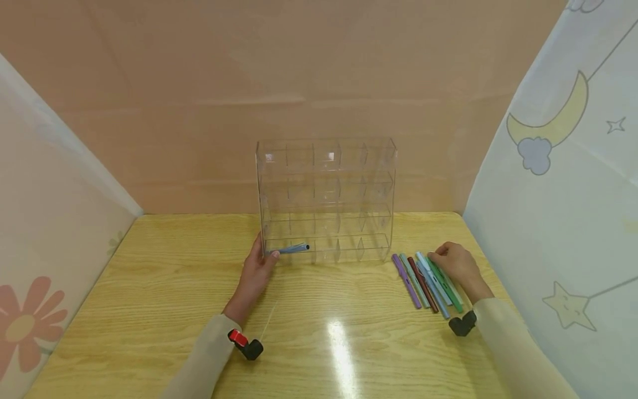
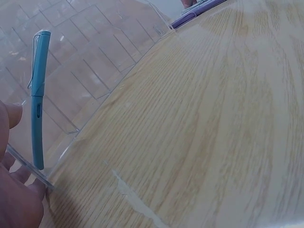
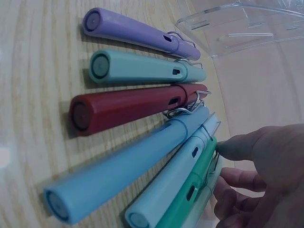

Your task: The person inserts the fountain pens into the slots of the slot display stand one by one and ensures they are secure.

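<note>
A clear acrylic rack [image 1: 326,241] with rows of small compartments stands upright at the back of the table. My left hand [image 1: 258,267] grips its lower left side, thumb in front and fingers behind the panel. A blue pen [image 2: 38,99] with a metal clip lies in the bottom left compartment, beside the left thumb. At the right my right hand [image 1: 456,266] has its thumb and forefinger at the cap ends of a green pen [image 3: 192,190] and a pale green pen [image 3: 204,199]. They seem to pinch one of them, and the other fingers are curled.
Left of the green pens lie a purple pen [image 1: 406,281], a pale teal pen [image 3: 142,69], a dark red pen [image 3: 128,109] and light blue pens [image 3: 128,173], side by side. An orange-brown backdrop [image 1: 319,66] hangs behind the wooden table [image 1: 309,332].
</note>
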`<state>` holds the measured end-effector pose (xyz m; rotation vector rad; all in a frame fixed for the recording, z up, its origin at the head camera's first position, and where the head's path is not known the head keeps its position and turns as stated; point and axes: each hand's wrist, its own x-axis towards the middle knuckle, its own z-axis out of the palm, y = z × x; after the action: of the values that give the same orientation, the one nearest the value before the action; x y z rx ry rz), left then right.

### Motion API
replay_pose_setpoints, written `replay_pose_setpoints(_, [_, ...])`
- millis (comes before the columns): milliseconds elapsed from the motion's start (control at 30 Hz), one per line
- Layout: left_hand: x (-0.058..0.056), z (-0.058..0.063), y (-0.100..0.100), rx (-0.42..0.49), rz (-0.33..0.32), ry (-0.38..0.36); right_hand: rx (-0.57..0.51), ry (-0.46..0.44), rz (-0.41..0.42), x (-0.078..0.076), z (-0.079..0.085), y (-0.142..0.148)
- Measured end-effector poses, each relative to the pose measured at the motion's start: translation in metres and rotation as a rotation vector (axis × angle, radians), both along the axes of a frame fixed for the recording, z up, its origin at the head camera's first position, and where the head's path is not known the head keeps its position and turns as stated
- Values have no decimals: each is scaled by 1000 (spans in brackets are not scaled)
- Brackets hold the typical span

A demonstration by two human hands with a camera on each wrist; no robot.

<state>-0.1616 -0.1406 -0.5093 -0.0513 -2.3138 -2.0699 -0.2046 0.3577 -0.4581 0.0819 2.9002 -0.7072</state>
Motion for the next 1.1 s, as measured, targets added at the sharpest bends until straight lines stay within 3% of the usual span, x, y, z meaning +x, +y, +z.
replay_pose_setpoints(1100, [-1,4,2,-10,8,13,37,-167,31,-25,14,4])
